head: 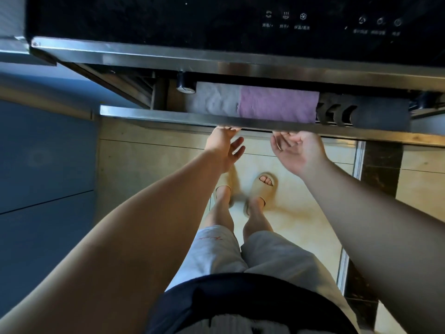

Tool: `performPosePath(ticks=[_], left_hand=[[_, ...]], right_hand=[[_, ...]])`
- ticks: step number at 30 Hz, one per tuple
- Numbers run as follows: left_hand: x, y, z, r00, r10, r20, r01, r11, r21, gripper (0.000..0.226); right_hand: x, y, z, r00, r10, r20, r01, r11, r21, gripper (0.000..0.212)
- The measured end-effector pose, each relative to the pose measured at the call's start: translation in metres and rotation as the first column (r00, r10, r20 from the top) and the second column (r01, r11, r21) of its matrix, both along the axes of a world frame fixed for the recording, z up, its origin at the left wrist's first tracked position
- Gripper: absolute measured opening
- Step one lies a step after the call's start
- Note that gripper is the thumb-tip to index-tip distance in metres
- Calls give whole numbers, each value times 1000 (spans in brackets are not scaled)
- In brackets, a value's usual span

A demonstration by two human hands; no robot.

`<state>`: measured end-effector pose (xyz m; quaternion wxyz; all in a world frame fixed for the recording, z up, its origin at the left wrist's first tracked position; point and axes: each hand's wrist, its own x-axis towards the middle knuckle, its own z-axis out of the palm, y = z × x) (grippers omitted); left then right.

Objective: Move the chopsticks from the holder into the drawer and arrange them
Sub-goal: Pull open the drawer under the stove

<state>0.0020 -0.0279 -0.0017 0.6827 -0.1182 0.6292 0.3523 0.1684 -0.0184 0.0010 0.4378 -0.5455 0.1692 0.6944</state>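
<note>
We see a brushed steel drawer front (pixel 168 115); at twelve o'clock a glossy black glass panel (pixel 168 18). Inside lie nubby purple cloth (pixel 277 104) and grey cloth (pixel 214 100). At six o'clock, polished floor tiles (pixel 301 213).

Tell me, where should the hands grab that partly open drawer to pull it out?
Grip the drawer's steel front edge from underneath, fingers curled up over it. It is a long flat lip with no handle showing, facing the person. The left hand and right hand are already just below it.

Both hands (pixel 260 147) under partly open drawer (pixel 216 118)
</note>
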Motion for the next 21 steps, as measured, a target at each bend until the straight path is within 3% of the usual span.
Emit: performPosePath(ticks=[21], left_hand=[[3, -131, 30, 999, 1, 46, 13, 955, -297, 22]], right_hand=[[10, -121, 20, 992, 124, -18, -123, 931, -343, 32]])
